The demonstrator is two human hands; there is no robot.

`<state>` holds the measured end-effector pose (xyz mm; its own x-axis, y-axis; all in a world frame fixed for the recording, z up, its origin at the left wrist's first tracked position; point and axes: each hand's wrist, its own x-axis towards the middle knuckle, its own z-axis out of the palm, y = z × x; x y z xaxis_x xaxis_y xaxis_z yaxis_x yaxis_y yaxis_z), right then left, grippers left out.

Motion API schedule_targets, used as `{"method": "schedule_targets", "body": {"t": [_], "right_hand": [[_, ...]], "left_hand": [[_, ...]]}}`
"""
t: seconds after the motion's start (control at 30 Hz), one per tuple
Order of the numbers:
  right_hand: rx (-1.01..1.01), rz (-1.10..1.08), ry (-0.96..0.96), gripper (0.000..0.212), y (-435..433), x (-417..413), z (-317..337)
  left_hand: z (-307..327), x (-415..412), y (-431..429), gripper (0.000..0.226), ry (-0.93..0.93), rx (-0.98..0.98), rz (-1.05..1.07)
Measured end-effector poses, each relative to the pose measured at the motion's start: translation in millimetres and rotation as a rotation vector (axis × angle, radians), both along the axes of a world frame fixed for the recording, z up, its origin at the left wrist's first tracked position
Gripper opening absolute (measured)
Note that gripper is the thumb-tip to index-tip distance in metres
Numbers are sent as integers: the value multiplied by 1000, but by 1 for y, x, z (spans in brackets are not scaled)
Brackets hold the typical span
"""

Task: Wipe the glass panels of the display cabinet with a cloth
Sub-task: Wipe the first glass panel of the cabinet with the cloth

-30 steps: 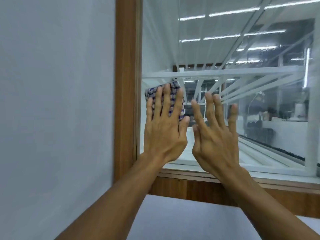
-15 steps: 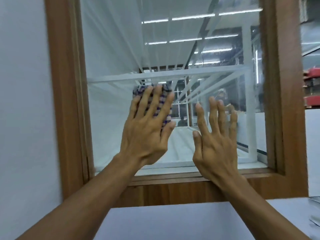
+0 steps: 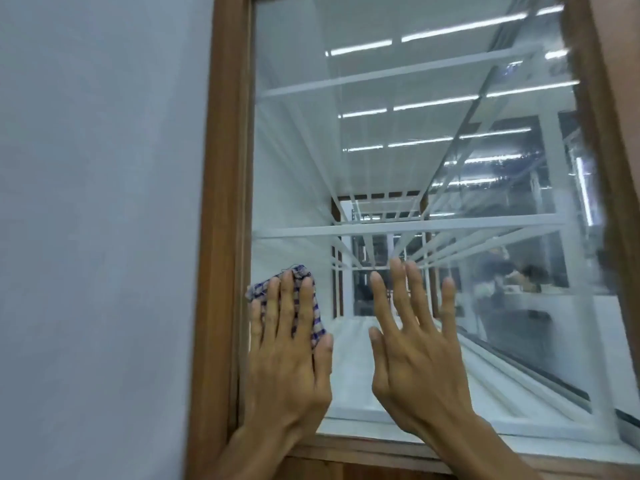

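Smooth glass panel (image 3: 346, 150), wood frame (image 3: 221, 202), left hand (image 3: 287, 358) flat on checked cloth (image 3: 318, 318), right hand (image 3: 415, 348) splayed

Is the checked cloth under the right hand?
No, the checked cloth sits under the left hand against the glass panel; the right hand is bare.

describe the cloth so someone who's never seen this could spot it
Find the tall glass panel in its brown wooden frame and go to its lower left corner. There the left hand presses flat on the cloth, which shows above and between its fingers. It is the only patterned thing: blue and white checks, while the right hand beside it is bare.
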<state>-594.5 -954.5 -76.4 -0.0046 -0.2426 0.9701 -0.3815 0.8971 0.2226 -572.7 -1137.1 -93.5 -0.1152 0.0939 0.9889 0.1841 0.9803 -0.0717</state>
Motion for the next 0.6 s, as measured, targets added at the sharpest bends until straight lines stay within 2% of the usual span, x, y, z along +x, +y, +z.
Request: {"method": "schedule_targets", "body": {"t": [0.1, 0.2, 0.6], "right_hand": [[132, 12, 17, 66, -50, 1, 19], [174, -9, 22, 69, -72, -1, 32], [234, -58, 38, 67, -82, -7, 91]], "left_hand": [[-4, 1, -8, 67, 20, 33, -15], [2, -1, -17, 65, 39, 43, -8], [65, -8, -37, 64, 67, 7, 34]]}}
